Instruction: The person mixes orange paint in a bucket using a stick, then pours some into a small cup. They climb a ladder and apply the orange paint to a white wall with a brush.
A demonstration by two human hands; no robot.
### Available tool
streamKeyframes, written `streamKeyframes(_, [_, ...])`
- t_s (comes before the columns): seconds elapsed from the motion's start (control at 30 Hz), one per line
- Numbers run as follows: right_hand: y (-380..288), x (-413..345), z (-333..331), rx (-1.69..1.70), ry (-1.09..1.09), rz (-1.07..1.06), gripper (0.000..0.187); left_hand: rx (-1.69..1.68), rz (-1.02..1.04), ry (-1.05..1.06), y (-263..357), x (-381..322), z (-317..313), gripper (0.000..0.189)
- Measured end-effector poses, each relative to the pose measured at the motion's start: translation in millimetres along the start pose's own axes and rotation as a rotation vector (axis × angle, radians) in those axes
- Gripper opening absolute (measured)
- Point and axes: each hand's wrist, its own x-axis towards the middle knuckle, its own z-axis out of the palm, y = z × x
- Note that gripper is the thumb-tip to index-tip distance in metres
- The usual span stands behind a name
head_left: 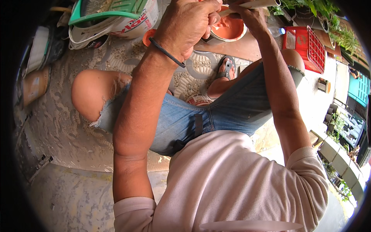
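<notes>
At the top edge, a pale rod, perhaps a pipe or handle (262, 3), slants between the two hands. My left hand (192, 21), with a dark band at its wrist, has its fingers curled around the rod's lower end. My right hand (249, 14) grips the rod further up; its fingers are in shadow and partly cut off by the picture's edge. Under both hands stands a round tub (212, 40) of orange paint (232, 30), partly hidden by my left fingers. Whatever lies past the top edge is out of view.
A green paint tray (105, 16) rests on white buckets (134, 27) at upper left. An orange round object (147, 37) is beside them. A red plastic crate (304, 47), a bottle with a blue cap (276, 31) and a small can (323, 85) stand right. Another tub (199, 99) is between the legs.
</notes>
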Motion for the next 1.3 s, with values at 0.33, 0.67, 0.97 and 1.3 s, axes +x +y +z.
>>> streamKeyframes(0.33, [-27.7,-21.5,-23.0,-0.072,-0.058,0.185,0.02,0.014,-0.026,0.015,4.1,-1.3,-1.0,0.021])
streamKeyframes(0.67, [-20.9,-8.3,-13.8,-0.154,0.111,-0.13,0.018,0.011,0.012,0.011,6.2,-1.8,-1.9,0.021])
streamKeyframes(0.97, [-5.6,-8.9,-40.8,-0.158,-0.086,0.04,0.019,0.013,0.071,-0.019,4.7,-3.7,-5.5,0.02])
streamKeyframes(1.3, [-14.9,-15.8,-15.4,-0.093,-0.027,0.009,0.018,0.01,0.053,-0.029,9.2,-4.0,-4.0,0.025])
